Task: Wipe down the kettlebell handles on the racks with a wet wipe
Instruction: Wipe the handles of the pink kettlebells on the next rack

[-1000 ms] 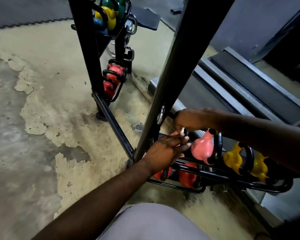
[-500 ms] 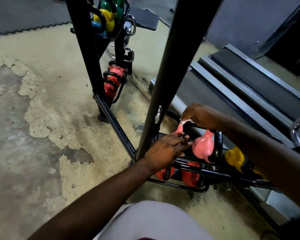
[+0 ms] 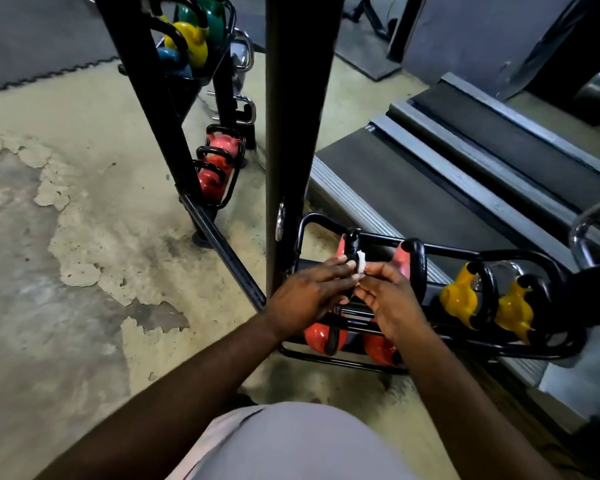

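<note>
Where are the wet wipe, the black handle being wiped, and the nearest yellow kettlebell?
wet wipe point(image 3: 361, 266): head view, exposed white fold.
black handle point(image 3: 352, 242): head view, upper curve.
yellow kettlebell point(image 3: 459, 297): head view, body.

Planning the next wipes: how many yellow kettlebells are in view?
3. Two yellow kettlebells sit side by side on the near rack's right end; one sits on the far rack's upper shelf. Others may be hidden behind posts.

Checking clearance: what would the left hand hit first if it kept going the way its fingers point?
Probably the black handle of the nearest pink kettlebell; the left hand fingertips look already against it, beside the white wet wipe.
</note>
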`<state>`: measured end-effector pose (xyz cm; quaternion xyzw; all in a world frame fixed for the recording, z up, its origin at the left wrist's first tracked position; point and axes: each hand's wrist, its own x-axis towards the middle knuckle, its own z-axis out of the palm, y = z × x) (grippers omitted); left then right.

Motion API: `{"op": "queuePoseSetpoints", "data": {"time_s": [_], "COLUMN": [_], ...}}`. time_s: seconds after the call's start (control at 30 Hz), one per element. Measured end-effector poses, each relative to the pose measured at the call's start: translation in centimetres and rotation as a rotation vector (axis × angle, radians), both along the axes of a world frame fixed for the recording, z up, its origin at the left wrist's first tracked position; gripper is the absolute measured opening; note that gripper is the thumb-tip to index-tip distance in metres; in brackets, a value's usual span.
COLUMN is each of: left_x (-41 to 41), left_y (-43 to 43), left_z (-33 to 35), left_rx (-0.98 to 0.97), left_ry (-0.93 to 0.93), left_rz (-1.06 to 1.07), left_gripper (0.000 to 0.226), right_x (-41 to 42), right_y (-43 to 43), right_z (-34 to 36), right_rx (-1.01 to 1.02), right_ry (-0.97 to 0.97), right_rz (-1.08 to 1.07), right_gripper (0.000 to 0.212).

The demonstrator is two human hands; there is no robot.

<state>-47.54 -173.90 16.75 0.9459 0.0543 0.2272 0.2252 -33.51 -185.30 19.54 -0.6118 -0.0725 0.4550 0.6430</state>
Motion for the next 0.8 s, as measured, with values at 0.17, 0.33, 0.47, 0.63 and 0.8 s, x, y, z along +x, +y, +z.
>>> {"op": "queuePoseSetpoints", "data": {"time_s": [0.17,0.33,0.47,0.63,0.8], "left_x": [0.1,0.1,0.0,-1.4,-2.1], "left_y": [-0.5,-0.5,-1.1,-1.5,-1.6], "left_z": [0.3,0.0,0.6,-0.2,-2.2], "left_rx": [-0.003,0.085,0.13,0.211,0.238], "left_ry": [-0.02,0.016,0.044,0.016,0.051], "left_rz": [0.028,0.044,0.065,0.018,-0.026], "left_gripper": [0.045,0.044,0.045,0.056,0.051], "right_x": [2.4,0.7,1.2,1.8,1.8], "right_y": [3.4,-0.6,0.6,3.4,3.8], "right_z": [0.8,1.4,1.9,2.9,4.2], "right_rx": [-0.002,0.018,0.002,-0.072,-0.346], "right_ry": [-0.143,-0.119,-0.239,-0.399,-1.133], "right_rz": [-0.062,0.048,0.062,-0.033,0.336], "right_gripper": [0.024,0.012,0.015,0.018,0.016]}}
